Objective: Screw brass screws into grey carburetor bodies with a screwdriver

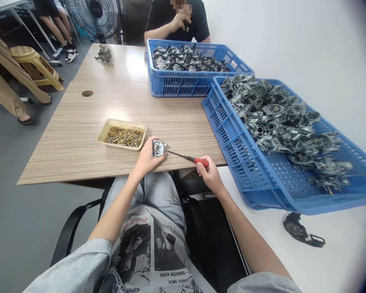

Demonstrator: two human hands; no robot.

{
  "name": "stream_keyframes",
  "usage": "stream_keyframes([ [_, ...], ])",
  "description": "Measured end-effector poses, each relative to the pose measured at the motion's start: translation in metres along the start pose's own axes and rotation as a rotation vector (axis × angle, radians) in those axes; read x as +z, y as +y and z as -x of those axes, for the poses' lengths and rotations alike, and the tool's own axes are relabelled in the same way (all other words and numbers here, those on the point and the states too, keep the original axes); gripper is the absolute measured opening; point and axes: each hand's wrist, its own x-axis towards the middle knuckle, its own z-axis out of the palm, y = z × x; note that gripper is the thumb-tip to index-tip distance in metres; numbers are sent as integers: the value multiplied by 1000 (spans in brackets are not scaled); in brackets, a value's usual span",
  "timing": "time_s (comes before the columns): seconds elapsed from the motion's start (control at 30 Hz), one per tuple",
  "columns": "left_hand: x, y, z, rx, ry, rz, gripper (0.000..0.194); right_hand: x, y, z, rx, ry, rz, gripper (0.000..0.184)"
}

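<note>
Near the table's front edge, my left hand (147,158) is closed around a small grey metal carburetor body (158,149), its open round side facing me. My right hand (210,174) grips the red handle of a screwdriver (201,162). The thin dark shaft points left, and its tip is at the right side of the carburetor body; whether it touches a screw is too small to tell. Just left of my left hand sits a cream plastic tray (102,138) holding many small brass parts (125,136).
A blue crate (247,175) of grey metal carburetors stands at my right. Behind it is another blue crate (177,84) with similar parts. One carburetor (103,53) lies at the table's far left. Across the table sits a person (177,24). A black watch-like object (301,231) lies lower right.
</note>
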Motion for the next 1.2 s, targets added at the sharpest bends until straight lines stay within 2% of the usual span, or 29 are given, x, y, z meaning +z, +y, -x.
stream_keyframes([
  [1.2,0,2,0,-22,-8,7,57,0,0,1,-8,2,2,39],
])
